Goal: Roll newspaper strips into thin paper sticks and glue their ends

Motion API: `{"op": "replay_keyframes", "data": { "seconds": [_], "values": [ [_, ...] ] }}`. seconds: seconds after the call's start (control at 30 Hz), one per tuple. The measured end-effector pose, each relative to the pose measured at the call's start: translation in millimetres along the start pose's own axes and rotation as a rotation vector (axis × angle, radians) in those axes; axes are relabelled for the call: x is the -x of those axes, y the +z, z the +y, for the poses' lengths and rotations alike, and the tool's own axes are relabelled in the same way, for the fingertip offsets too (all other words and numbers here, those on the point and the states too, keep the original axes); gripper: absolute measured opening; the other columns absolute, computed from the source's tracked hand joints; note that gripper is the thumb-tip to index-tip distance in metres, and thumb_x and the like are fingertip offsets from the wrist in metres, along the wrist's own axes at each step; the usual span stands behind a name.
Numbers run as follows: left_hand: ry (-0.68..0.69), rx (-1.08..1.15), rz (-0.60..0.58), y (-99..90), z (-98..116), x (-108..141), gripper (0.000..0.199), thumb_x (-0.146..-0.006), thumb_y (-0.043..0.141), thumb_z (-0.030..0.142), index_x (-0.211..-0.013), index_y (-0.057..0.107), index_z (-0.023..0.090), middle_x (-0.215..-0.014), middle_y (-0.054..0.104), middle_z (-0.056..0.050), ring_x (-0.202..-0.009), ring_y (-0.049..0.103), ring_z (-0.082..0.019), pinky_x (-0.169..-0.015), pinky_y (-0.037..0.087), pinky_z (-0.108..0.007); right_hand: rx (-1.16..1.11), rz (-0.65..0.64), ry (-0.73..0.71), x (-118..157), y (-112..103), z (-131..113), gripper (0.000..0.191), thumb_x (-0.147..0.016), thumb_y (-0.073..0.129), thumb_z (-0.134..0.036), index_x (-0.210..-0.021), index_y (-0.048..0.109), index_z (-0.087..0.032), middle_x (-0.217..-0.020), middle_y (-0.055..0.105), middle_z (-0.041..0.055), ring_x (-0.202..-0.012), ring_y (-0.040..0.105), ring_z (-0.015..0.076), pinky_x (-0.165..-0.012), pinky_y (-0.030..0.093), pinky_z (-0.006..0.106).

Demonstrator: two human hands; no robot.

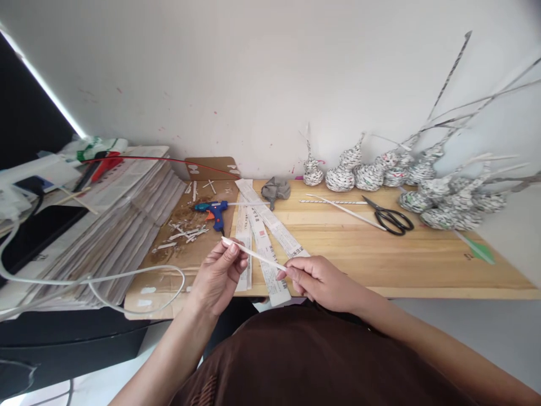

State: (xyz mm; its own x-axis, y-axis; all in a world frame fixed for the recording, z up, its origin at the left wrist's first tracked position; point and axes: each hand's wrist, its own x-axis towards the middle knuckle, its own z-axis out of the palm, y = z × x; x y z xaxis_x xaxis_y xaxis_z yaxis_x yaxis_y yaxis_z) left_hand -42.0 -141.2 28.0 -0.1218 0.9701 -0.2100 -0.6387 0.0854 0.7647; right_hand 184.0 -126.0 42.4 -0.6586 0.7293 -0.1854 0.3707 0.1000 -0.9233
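Observation:
A thin white paper stick point(260, 256) is stretched between my two hands above the table's front edge. My left hand point(222, 273) pinches its left end between thumb and fingers. At its right end, my right hand point(315, 280) has its fingers closed round the stick. Beneath and behind the stick lie printed paper strips point(274, 225), fanned out over the wood. A blue glue gun point(216, 213) rests on brown cardboard point(163, 262) just beyond my left hand.
Stacked newspapers point(143, 208) and a looping white cable point(139, 270) are at the left. Black scissors point(391, 220) lie beside two thin sticks at right. Woven paper gourd shapes point(340, 179) line the wall. A grey cloth-like lump point(276, 188) sits behind the strips.

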Motion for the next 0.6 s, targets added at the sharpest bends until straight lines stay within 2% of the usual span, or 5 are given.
{"op": "replay_keyframes", "data": {
  "seconds": [0.13,0.27,0.37,0.5,0.6],
  "values": [
    [0.026,-0.053,0.009,-0.3,-1.3,-2.1,0.024,-0.062,0.082,0.024,-0.074,0.063,0.015,-0.072,0.059,0.002,-0.061,0.056,-0.006,-0.052,0.048,-0.014,-0.12,-0.107,0.083,0.0,-3.0,2.7,0.044,-0.095,0.034,-0.048,-0.1,0.065,-0.017,-0.063,0.054,-0.0011,-0.044,0.043,0.0066,-0.046,0.035,0.02],
    [0.13,-0.141,0.065,-5.2,1.7,-3.4,0.025,-0.062,0.081,0.024,-0.071,0.059,0.017,-0.067,0.059,0.004,-0.06,0.057,-0.007,-0.052,0.046,-0.016,-0.041,-0.048,0.074,3.4,-9.9,3.3,0.039,-0.093,0.042,-0.048,-0.094,0.066,-0.017,-0.066,0.057,-0.0001,-0.046,0.046,0.0072,-0.046,0.036,0.02],
    [0.226,-0.371,0.067,-8.1,9.1,-4.1,0.023,-0.061,0.081,0.024,-0.075,0.064,0.017,-0.07,0.065,0.0,-0.064,0.059,-0.01,-0.056,0.047,-0.017,-0.036,-0.006,0.079,7.9,-15.9,7.1,0.039,-0.094,0.04,-0.047,-0.095,0.065,-0.017,-0.066,0.055,0.0,-0.048,0.046,0.0077,-0.048,0.037,0.02],
    [0.272,-0.739,0.02,-10.8,21.8,-6.9,0.037,-0.06,0.081,0.021,-0.095,0.07,0.017,-0.089,0.07,-0.006,-0.077,0.063,-0.015,-0.069,0.049,-0.022,-0.113,-0.001,0.106,12.7,-21.9,15.6,0.04,-0.095,0.038,-0.048,-0.099,0.062,-0.017,-0.064,0.05,-0.0018,-0.048,0.044,0.0079,-0.048,0.038,0.021],
    [0.356,-0.882,0.074,-15.5,28.9,-10.5,0.032,-0.067,0.077,0.024,-0.097,0.071,0.018,-0.091,0.07,-0.006,-0.079,0.063,-0.015,-0.071,0.048,-0.022,-0.137,0.009,0.12,14.6,-24.1,18.5,0.04,-0.095,0.038,-0.049,-0.1,0.061,-0.016,-0.063,0.048,-0.0023,-0.049,0.043,0.0077,-0.049,0.037,0.021]
  ]
}}
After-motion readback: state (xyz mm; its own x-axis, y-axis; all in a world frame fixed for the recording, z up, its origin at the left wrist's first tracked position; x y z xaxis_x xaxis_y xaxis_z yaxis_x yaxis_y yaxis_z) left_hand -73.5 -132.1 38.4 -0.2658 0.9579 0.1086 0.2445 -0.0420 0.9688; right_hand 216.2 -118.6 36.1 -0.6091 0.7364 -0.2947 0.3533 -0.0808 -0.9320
